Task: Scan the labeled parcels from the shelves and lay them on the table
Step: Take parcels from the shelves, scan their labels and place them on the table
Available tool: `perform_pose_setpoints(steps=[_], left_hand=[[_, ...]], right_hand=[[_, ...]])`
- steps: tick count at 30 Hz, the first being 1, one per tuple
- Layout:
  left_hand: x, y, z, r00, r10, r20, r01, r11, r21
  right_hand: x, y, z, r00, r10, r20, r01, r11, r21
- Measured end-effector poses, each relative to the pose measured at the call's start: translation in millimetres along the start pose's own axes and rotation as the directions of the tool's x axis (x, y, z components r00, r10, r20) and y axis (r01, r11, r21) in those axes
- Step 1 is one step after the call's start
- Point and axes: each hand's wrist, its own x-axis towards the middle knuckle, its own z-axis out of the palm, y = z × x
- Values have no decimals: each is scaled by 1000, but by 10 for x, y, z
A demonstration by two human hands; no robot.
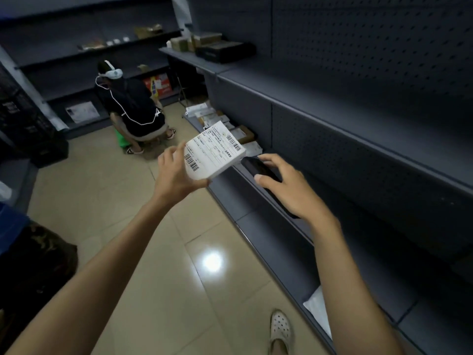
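L hand grips the white labelled parcel at its near-left corner, fingers curled round it. Parcel is tilted, barcodes up, in the air just in front of the grey shelf unit, low tier. R hand wraps a black handheld device, its tip just under the parcel's rt edge. More parcels lie on the unit's bottom tier, further back.

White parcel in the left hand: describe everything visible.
The white parcel is a flat, cardboard-looking box, its upper face covered by a shipping label with text and barcodes. It hangs tilted in the air, label toward the camera. The left hand grips its near left corner. A dark device in the right hand lies by its right edge; contact unclear.
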Motion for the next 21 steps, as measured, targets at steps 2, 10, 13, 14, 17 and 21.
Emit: perform_pose_setpoints(steps=[2,10,13,14,17,21], left_hand=[[505,33,-17,999,23,-43,-23,1000,-2],[2498,464,78,985,156,-73,-158,987,-13],[3001,562,289,985,170,-39,-170,985,-19],[3144,569,368,984,176,-24,-176,984,-17],[3598,551,606,979,204,1,-204,979,-28],[4246,452,942,977,200,69,-193,976,-100]], right_hand=[[459,-139,-88,998,-57,-16,57,998,2],[2203,-542,-650,960,-206,-188,183,974,-135],[2660,-497,-750,952,-184,-245,127,965,-229],[2790,-459,-761,953,-170,-252,107,963,-247],[3197,-352,-765,956,-147,-253,71,956,-285],[3756,-256,-704,955,-101,-279,12,953,-302]])
